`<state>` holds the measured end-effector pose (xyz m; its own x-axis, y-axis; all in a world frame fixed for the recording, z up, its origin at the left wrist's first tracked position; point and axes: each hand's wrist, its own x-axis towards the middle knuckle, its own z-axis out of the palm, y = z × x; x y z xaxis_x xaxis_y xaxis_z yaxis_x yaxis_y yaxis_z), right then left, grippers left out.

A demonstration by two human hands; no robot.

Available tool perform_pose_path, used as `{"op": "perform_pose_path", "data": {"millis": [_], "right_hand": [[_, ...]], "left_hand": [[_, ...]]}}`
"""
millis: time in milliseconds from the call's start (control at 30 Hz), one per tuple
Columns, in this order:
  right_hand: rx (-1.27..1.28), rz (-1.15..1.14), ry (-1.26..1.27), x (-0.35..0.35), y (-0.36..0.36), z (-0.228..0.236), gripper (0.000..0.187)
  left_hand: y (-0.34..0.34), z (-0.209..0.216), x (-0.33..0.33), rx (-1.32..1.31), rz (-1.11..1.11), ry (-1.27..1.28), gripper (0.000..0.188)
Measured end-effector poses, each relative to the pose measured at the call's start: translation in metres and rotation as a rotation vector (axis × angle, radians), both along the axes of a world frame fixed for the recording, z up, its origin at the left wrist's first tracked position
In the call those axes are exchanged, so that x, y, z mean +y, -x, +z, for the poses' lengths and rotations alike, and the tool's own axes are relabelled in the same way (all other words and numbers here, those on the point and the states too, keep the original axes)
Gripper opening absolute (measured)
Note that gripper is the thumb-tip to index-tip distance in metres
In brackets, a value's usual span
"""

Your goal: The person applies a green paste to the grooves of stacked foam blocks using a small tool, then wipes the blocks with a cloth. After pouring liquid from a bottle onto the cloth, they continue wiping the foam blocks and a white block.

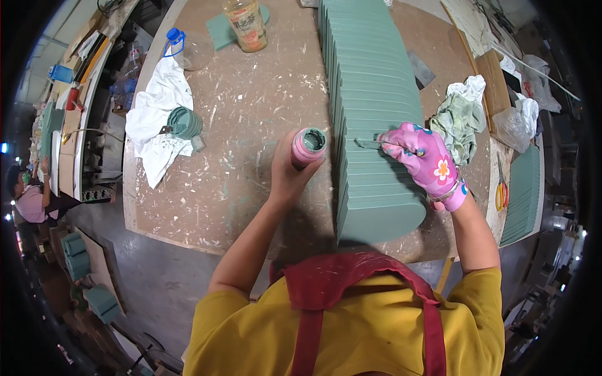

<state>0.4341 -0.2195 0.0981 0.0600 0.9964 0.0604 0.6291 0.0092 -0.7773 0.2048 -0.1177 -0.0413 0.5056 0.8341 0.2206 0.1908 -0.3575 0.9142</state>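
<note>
My bare left hand (290,168) is wrapped round a small pink jar (309,148). The jar's mouth faces up and shows thick dark green paste or paint inside. My right hand (412,153), in a pink flowered glove, pinches a small flat-tipped tool (368,143); its tip is smeared green and its handle is hidden in the fingers. Tool and hand are over a long green ribbed panel (376,81) of close-set slats, with a rounded near end. Whether the tip touches a slat, I cannot tell. The jar is just left of the panel.
A paint-spotted brown table (251,125) bears everything. At left lie a white cloth (160,113) and a green-coated container (184,123). A jar with a label (246,26) stands far back. To the right are a stained rag (458,119) and scissors (502,188). Another person (36,199) is at far left.
</note>
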Motion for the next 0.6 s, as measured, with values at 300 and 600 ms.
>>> {"op": "perform_pose_path", "data": {"millis": [300,600], "right_hand": [[-0.149,0.029,-0.076,0.013,0.0,-0.003,0.013],[-0.156,0.017,-0.082,0.012,-0.002,-0.009,0.014]], "left_hand": [[0.0,-0.005,-0.003,0.077,0.063,-0.022,0.07],[0.002,-0.015,-0.003,0.064,0.067,-0.027,0.072]]}}
